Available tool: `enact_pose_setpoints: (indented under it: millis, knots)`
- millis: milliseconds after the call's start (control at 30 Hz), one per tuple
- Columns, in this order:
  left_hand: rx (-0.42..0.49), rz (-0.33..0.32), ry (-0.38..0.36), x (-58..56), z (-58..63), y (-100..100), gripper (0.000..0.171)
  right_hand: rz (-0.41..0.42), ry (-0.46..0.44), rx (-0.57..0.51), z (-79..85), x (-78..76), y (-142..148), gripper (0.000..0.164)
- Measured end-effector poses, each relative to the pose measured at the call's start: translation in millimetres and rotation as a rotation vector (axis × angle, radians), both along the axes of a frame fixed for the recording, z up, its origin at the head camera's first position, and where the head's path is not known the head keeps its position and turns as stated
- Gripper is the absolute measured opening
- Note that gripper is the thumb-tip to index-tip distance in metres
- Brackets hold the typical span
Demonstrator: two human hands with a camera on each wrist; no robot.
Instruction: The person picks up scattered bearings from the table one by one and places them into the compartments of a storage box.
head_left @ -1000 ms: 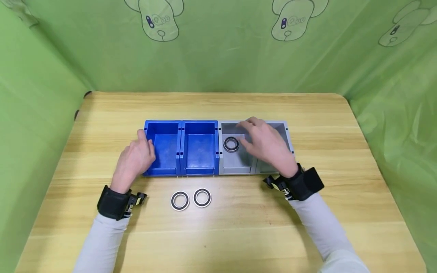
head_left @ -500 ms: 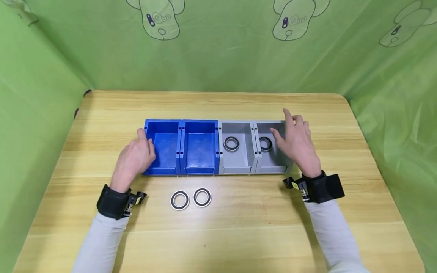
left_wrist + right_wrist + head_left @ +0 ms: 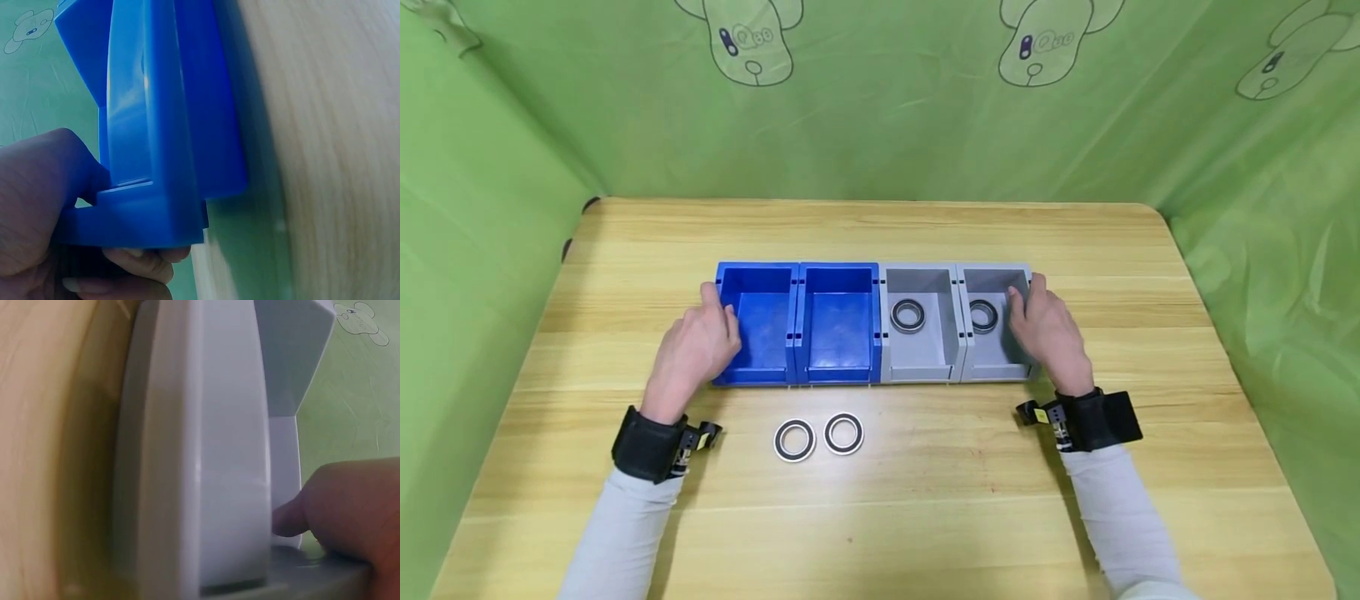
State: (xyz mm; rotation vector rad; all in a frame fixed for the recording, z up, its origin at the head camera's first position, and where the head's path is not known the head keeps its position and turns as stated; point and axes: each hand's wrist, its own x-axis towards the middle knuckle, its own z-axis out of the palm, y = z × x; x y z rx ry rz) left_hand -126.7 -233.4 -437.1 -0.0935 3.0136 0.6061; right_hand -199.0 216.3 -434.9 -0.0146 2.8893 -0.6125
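Note:
My left hand [image 3: 696, 350] grips the outer wall of the leftmost blue bin [image 3: 762, 329]. In the left wrist view, the thumb is inside the blue bin [image 3: 150, 212] and curled fingertips show below its wall. At the other end of the row, my right hand [image 3: 1051, 329] holds the outer wall of the rightmost grey bin [image 3: 1011, 372], thumb [image 3: 290, 519] inside, other fingers mostly hidden outside. A bearing [image 3: 983, 305] lies in that grey bin, and another bearing [image 3: 907, 303] lies in the grey bin beside it [image 3: 925, 354].
A second blue bin [image 3: 838, 333] sits between the left blue bin and the grey ones, all side by side. Two more bearings [image 3: 794, 457] lie on the wooden table [image 3: 925, 517] in front of the row. Green cloth [image 3: 887, 125] surrounds the table.
My right hand has moved right from over the grey bins, passed the end of the row and come down onto the outer grey wall. The left hand has stayed in place.

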Motion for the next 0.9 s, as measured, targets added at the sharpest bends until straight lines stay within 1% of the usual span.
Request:
enact_pose_setpoints:
  millis: [133, 267, 400, 433, 467, 500, 567, 633, 667, 700, 733, 767, 800, 833, 900]
  knots:
    - [0.002, 0.005, 0.004, -1.2, 2.3, -0.3, 0.029, -0.003, 0.027, -0.026, -1.9, -1.2, 0.0, 0.050]
    - [0.002, 0.019, 0.008, -2.0, 3.1, -0.1, 0.031, 0.006, 0.047, -0.040, -2.8, -2.1, 0.5, 0.046]
    - [-0.020, 0.042, -0.016, -0.7, 4.3, 1.0, 0.040, 0.005, 0.037, -0.034, -4.8, -1.2, 1.8, 0.044]
    - [-0.033, 0.049, -0.011, 0.3, 5.1, 1.6, 0.043, 0.005, 0.032, -0.034, -5.4, -1.0, 2.1, 0.044]
    - [-0.050, 0.057, 0.005, 1.6, 6.1, 2.5, 0.046, 0.005, 0.028, -0.036, -5.8, -0.9, 2.1, 0.044]
    - [-0.069, 0.066, 0.042, 3.0, 7.2, 3.9, 0.048, 0.005, 0.025, -0.039, -6.3, -1.1, 2.2, 0.045]
    - [-0.110, 0.076, 0.158, 7.0, 10.7, 7.7, 0.051, 0.006, 0.016, -0.049, -6.5, -1.5, 2.0, 0.046]
    - [-0.142, 0.066, 0.304, 12.3, 16.8, 13.6, 0.049, 0.006, 0.012, -0.056, -6.5, -1.5, 1.6, 0.047]
    - [-0.153, 0.045, 0.374, 15.7, 20.8, 17.4, 0.047, 0.005, 0.011, -0.059, -6.4, -1.3, 1.5, 0.047]
    - [-0.154, 0.007, 0.446, 19.6, 24.7, 21.4, 0.044, 0.006, 0.010, -0.061, -6.4, -0.9, 1.6, 0.047]
    - [-0.149, -0.047, 0.506, 23.9, 28.9, 25.8, 0.042, 0.005, 0.008, -0.063, -6.4, -0.3, 1.6, 0.047]
    - [-0.138, -0.102, 0.535, 29.0, 33.4, 31.5, 0.041, 0.004, 0.007, -0.063, -6.4, 0.0, 1.8, 0.046]
    - [-0.124, -0.168, 0.543, 34.6, 37.5, 37.5, 0.040, 0.001, 0.007, -0.062, -6.5, 0.4, 1.8, 0.046]
    - [-0.111, -0.236, 0.536, 40.3, 40.8, 44.1, 0.040, 0.000, 0.007, -0.061, -6.5, 0.7, 2.0, 0.046]
    - [-0.083, -0.366, 0.488, 51.5, 44.0, 57.8, 0.039, -0.004, 0.012, -0.059, -6.4, 1.1, 2.0, 0.045]
